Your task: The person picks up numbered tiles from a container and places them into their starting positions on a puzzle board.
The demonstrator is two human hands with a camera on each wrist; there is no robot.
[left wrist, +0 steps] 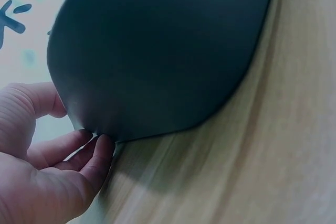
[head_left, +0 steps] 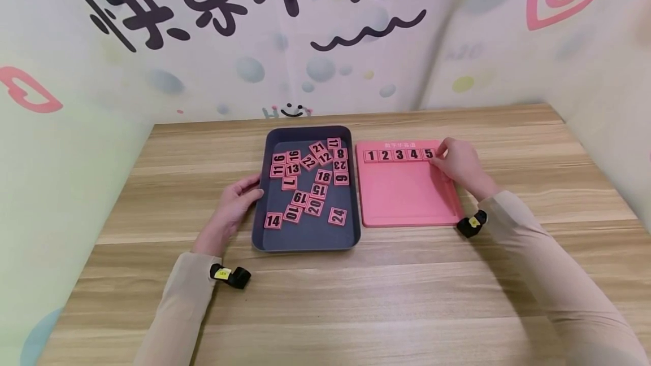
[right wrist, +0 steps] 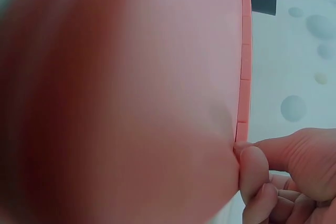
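Observation:
My left hand (head_left: 233,206) holds the left side of a dark grey tray (head_left: 306,242), its thumb over the rim. The left wrist view shows its curled fingers (left wrist: 100,156) against the tray's outer wall. Loose pink number tiles lie scattered in the tray, among them tile 14 (head_left: 273,220) and tile 24 (head_left: 337,216). To the right lies a pink puzzle board (head_left: 407,194), with tiles 1 to 5 in a row along its top edge. My right hand (head_left: 461,165) pinches the tile marked 5 (head_left: 429,153) at the row's right end, thumb and forefinger at its edge.
Tray and board lie side by side on a wood-grain table (head_left: 325,304), a narrow gap between them. A printed wall covering (head_left: 203,83) rises behind the table's back edge. Black wrist straps (head_left: 231,275) sit on both sleeves.

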